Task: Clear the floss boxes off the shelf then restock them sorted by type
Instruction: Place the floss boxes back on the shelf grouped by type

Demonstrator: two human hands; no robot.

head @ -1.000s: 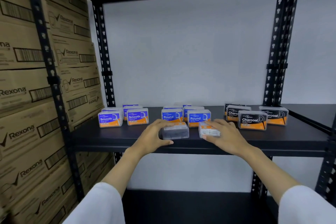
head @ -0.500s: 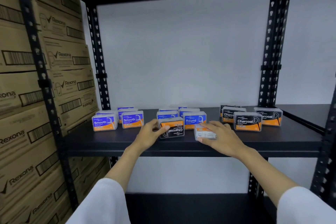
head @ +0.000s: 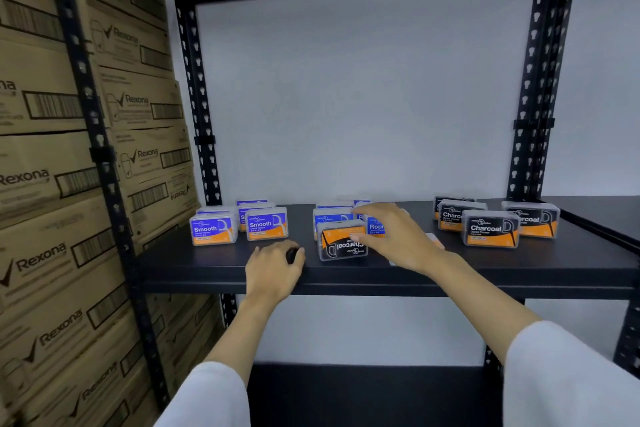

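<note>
An upside-down Charcoal floss box (head: 341, 244) stands on its edge at the middle front of the black shelf (head: 519, 274). My right hand (head: 394, 236) reaches across to it, thumb on its front face and fingers over its top. Just right of that wrist lies a flat box (head: 437, 241), mostly hidden. My left hand (head: 273, 270) rests curled on the shelf's front edge, holding nothing. Smooth boxes (head: 239, 224) stand at the left, Round boxes (head: 332, 217) behind the middle, partly hidden, and Charcoal boxes (head: 491, 222) at the right.
Stacked Rexona cartons (head: 52, 184) fill the bay to the left, behind a black upright (head: 100, 149). Another upright (head: 533, 97) stands at the right rear. A lower shelf (head: 374, 392) sits below, and a white wall is behind.
My left hand let go of the Charcoal box and drew back to the shelf edge. My right hand left the flat box and moved left onto the Charcoal box.
</note>
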